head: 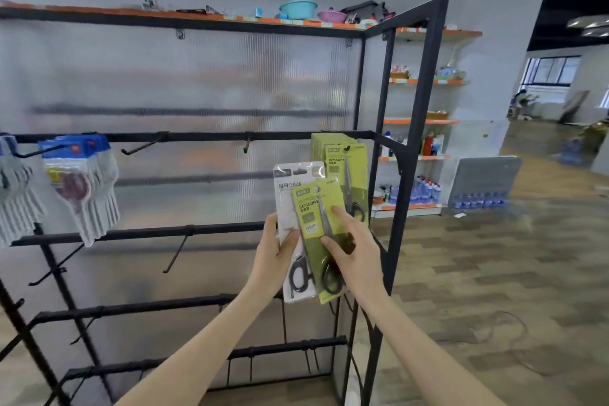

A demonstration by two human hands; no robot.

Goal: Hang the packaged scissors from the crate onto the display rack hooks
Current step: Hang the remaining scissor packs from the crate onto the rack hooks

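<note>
Shop rack [211,136] | both hands [275,260] [357,252] grip green scissors pack [318,234] | upright, blades up, handles down

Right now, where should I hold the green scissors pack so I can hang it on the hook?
Pinch the green scissors pack low, near the black handles, coming from its right edge like the right hand does. It stands upright, so its top end stays free for the hook. The left hand holds the white pack behind.
</note>
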